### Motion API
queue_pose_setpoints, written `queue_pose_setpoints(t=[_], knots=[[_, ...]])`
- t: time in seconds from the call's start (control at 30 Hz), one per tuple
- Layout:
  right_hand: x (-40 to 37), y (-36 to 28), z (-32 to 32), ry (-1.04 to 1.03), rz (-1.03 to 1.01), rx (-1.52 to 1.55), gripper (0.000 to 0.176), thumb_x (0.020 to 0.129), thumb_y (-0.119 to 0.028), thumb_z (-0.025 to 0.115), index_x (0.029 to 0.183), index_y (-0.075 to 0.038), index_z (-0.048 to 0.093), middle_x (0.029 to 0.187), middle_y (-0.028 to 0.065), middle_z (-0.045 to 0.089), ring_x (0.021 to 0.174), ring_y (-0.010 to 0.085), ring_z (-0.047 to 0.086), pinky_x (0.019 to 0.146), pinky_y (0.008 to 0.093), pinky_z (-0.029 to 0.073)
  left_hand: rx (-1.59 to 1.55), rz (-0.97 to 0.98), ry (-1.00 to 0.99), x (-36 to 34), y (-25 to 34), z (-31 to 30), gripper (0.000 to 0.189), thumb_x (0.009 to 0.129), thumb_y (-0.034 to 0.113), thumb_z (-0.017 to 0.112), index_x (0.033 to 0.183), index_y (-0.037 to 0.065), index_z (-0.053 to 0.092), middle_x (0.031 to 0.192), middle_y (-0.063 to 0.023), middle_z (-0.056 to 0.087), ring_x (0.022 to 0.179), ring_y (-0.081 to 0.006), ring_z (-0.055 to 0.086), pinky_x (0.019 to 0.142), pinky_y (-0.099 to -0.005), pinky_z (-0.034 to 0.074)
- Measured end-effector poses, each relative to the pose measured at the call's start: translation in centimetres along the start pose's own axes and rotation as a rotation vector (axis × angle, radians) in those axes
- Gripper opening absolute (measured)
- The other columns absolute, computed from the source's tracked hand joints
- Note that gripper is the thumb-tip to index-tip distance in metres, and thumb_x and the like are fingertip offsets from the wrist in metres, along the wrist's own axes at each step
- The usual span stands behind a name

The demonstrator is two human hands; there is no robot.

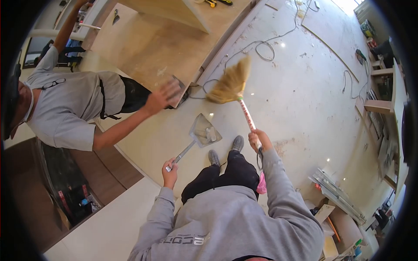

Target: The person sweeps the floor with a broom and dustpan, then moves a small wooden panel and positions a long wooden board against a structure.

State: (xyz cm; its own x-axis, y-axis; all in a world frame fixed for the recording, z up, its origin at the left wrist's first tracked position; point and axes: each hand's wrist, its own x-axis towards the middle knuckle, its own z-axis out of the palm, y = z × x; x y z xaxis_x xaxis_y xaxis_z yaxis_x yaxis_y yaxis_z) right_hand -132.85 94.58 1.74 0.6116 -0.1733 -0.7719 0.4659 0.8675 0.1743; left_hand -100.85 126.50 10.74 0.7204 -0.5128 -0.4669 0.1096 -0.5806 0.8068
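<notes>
My left hand (170, 172) is closed around the grey handle of a dustpan (203, 130), whose pan is held out ahead of my feet with some pale debris in it. In my right hand (260, 140) is the white handle of a broom (230, 83), fingers wrapped round it. Its straw-coloured bristles fan out forward and to the left, over the floor near the wooden cabinet's edge. A pink plastic bag (261, 184) shows beside my right thigh, below the right wrist.
To the left a person in a grey shirt (65, 104) reaches one hand (164, 96) toward the wooden cabinet panel (143, 48). A black cable (264, 51) loops across the dusty floor (300, 108). Metal strips (337, 195) and wood scraps lie at the lower right; shelving (383, 104) stands along the right.
</notes>
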Motion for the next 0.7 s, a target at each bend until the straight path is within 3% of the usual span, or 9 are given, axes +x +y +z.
queue_pose_setpoints(t=[0.07,0.13,0.23,0.37,0.47,0.5,0.57,0.67,0.7], knots=[[5.1,-2.2,-3.2,-0.074,0.243,0.229,0.013,0.086,-0.006,0.046,0.096,-0.005,0.038,0.064,0.0018,0.042,0.045,0.0078,0.040,0.035,0.0195,0.037,0.041,0.032,-0.015,0.5,0.2,1.0,0.027,0.082,-0.009,0.051,0.074,0.009,0.032,0.118,-0.0179,0.056,0.083,-0.0120,0.052,0.069,-0.0242,0.045],[8.6,-3.8,-5.5,-0.049,0.261,0.191,0.013,0.086,-0.006,0.044,0.097,-0.003,0.037,0.064,0.0018,0.042,0.044,0.0080,0.041,0.035,0.0193,0.039,0.061,0.018,-0.061,0.8,0.7,1.2,0.028,0.082,-0.009,0.052,0.074,0.009,0.032,0.119,-0.0188,0.056,0.086,-0.0137,0.053,0.071,-0.0249,0.046],[9.3,-6.9,-8.7,0.118,0.119,0.106,0.017,0.086,-0.006,0.045,0.097,-0.007,0.032,0.056,0.0009,0.038,0.039,0.0084,0.037,0.031,0.0200,0.037,0.061,-0.001,-0.058,0.5,2.2,1.1,0.028,0.082,-0.010,0.052,0.074,0.009,0.033,0.119,-0.0193,0.056,0.089,-0.0151,0.054,0.072,-0.0250,0.046],[4.1,-12.9,-12.9,0.103,0.011,0.092,0.012,0.087,-0.009,0.044,0.092,-0.009,0.033,0.058,-0.0014,0.037,0.042,0.0057,0.037,0.033,0.0188,0.033,0.078,0.040,-0.054,0.1,1.2,0.5,0.028,0.082,-0.010,0.053,0.075,0.009,0.034,0.119,-0.0198,0.055,0.091,-0.0160,0.055,0.072,-0.0251,0.046],[1.1,-14.1,-12.2,0.247,-0.136,-0.007,0.013,0.084,-0.006,0.044,0.091,-0.010,0.034,0.058,-0.0001,0.037,0.042,0.0084,0.038,0.033,0.0219,0.035,0.065,0.029,-0.069,-0.3,0.1,0.6,0.028,0.082,-0.010,0.053,0.075,0.010,0.034,0.119,-0.0200,0.055,0.091,-0.0157,0.055,0.071,-0.0248,0.046],[0.1,-13.7,-11.4,0.246,-0.145,-0.014,0.013,0.084,-0.006,0.044,0.091,-0.010,0.034,0.058,-0.0001,0.037,0.042,0.0084,0.038,0.033,0.0219,0.035,0.066,0.026,-0.068,-0.1,-1.0,0.6,0.028,0.082,-0.010,0.053,0.076,0.010,0.034,0.119,-0.0199,0.055,0.090,-0.0156,0.055,0.071,-0.0248,0.046],[-1.8,-11.7,-8.9,0.453,-0.508,-0.390,0.018,0.082,-0.004,0.043,0.095,-0.011,0.033,0.060,0.0024,0.038,0.043,0.0107,0.039,0.033,0.0232,0.035,0.053,0.030,-0.068,0.2,-2.1,0.8,0.027,0.082,-0.009,0.053,0.076,0.009,0.034,0.119,-0.0198,0.055,0.090,-0.0155,0.055,0.071,-0.0247,0.047],[-7.0,-7.0,-5.3,0.482,-0.630,-0.443,0.008,0.082,-0.002,0.042,0.085,-0.008,0.037,0.058,0.0020,0.038,0.042,0.0099,0.039,0.033,0.0222,0.034,0.020,-0.003,-0.065,0.5,-2.9,1.3,0.026,0.082,-0.009,0.053,0.076,0.009,0.035,0.119,-0.0202,0.055,0.092,-0.0170,0.056,0.071,-0.0248,0.047],[-9.0,-5.4,-4.7,0.452,-0.615,-0.472,0.010,0.082,-0.002,0.043,0.088,-0.009,0.038,0.059,0.0024,0.039,0.042,0.0096,0.039,0.033,0.0220,0.034,0.036,0.011,-0.056,0.6,-3.3,1.2,0.026,0.082,-0.009,0.053,0.076,0.008,0.035,0.119,-0.0205,0.055,0.094,-0.0181,0.057,0.071,-0.0253,0.048]])
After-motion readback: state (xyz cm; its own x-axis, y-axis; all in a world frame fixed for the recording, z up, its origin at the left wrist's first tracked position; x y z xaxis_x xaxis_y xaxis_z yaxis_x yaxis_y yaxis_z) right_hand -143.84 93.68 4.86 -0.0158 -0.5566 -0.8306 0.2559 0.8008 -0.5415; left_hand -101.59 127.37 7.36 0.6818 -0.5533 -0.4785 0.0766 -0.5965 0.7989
